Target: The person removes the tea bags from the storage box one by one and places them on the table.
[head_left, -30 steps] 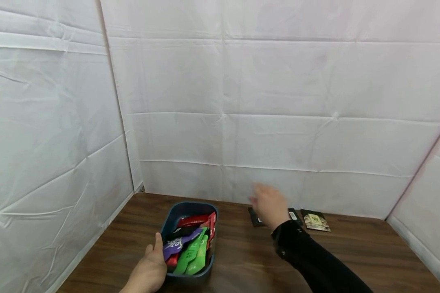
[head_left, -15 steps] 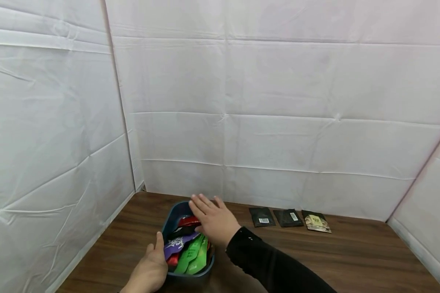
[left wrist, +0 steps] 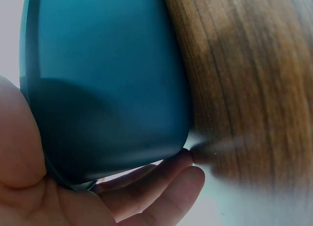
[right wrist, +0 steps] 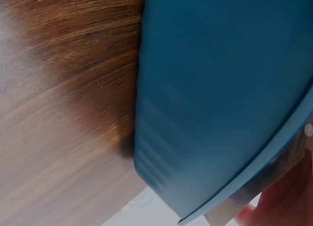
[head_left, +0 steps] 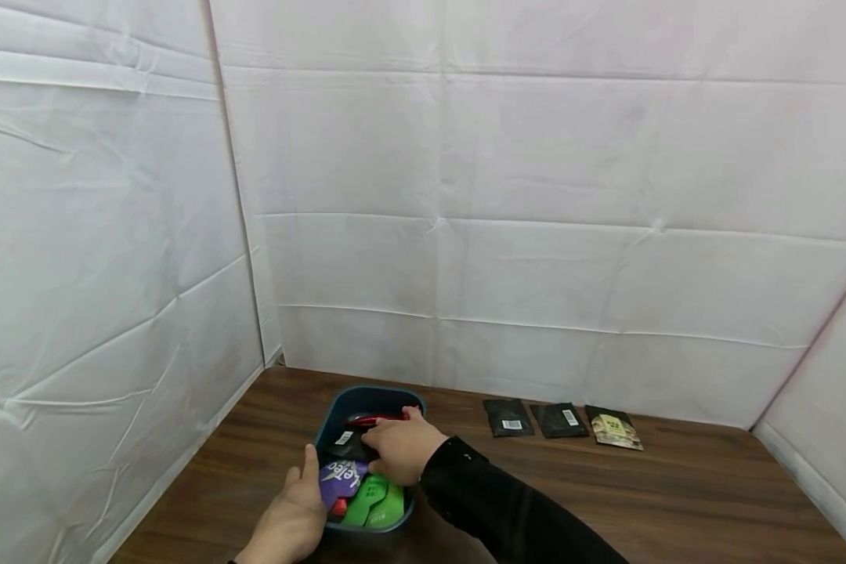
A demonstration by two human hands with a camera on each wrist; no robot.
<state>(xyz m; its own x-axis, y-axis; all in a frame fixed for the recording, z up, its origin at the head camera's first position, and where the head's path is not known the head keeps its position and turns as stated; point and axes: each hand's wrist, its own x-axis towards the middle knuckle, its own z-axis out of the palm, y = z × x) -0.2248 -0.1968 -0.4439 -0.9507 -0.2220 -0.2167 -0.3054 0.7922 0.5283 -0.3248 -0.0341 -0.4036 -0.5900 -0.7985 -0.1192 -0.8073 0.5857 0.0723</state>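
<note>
A dark blue plastic bin (head_left: 324,427) stands on the table with several sachets in it: red, black, purple and green. My left hand (head_left: 294,501) grips its near left side, thumb up along the wall. In the left wrist view the fingers (left wrist: 146,187) bend round the bin's lower corner. My right hand (head_left: 405,450) reaches in over the right rim, fingers down among the sachets. It touches the black sachet (head_left: 348,448) and lies close to the red sachet (head_left: 370,421). Whether it pinches one is hidden. Below it lie the purple sachet (head_left: 341,479) and green sachets (head_left: 386,507).
To the right, near the back wall, lie two black sachets (head_left: 507,417) with white labels and a black-and-yellow sachet (head_left: 613,428), in a row on the wooden table (head_left: 641,501). White sheeting (head_left: 536,196) encloses the back and both sides.
My right hand has come from above the black sachets on the right, over to the bin, then down into it. The sachets inside have shifted and lie lower. The left hand stays at the bin.
</note>
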